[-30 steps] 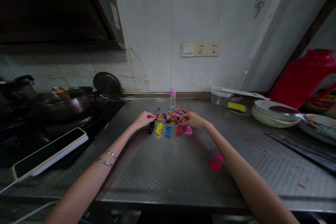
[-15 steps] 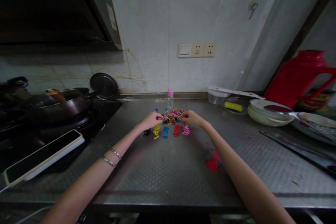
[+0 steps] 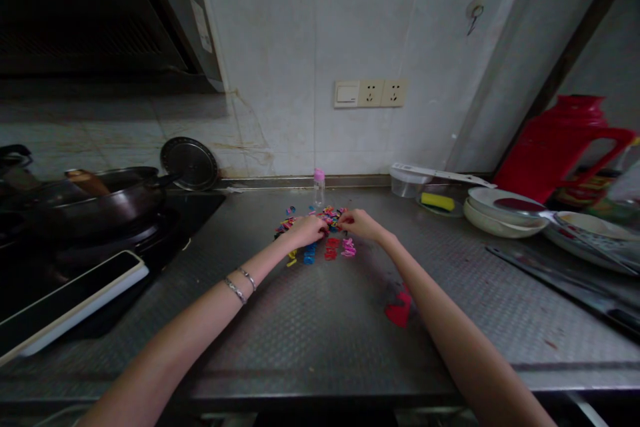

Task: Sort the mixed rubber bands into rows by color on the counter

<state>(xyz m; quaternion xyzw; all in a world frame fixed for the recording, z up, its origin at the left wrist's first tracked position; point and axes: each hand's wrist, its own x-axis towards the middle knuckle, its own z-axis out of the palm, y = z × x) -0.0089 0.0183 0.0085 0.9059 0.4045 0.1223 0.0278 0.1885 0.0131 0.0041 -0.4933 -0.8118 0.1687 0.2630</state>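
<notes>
Across the metal counter [image 3: 300, 340], the pile of coloured bands [image 3: 332, 214] is partly blocked by the left hand [image 3: 308, 230], the right hand [image 3: 361, 224] held just apart; whether anything is gripped cannot be told. Behind, a pink-capped bottle [image 3: 319, 189] is spotted.

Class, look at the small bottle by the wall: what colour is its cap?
The cap is pink; the head view shows it.
</notes>
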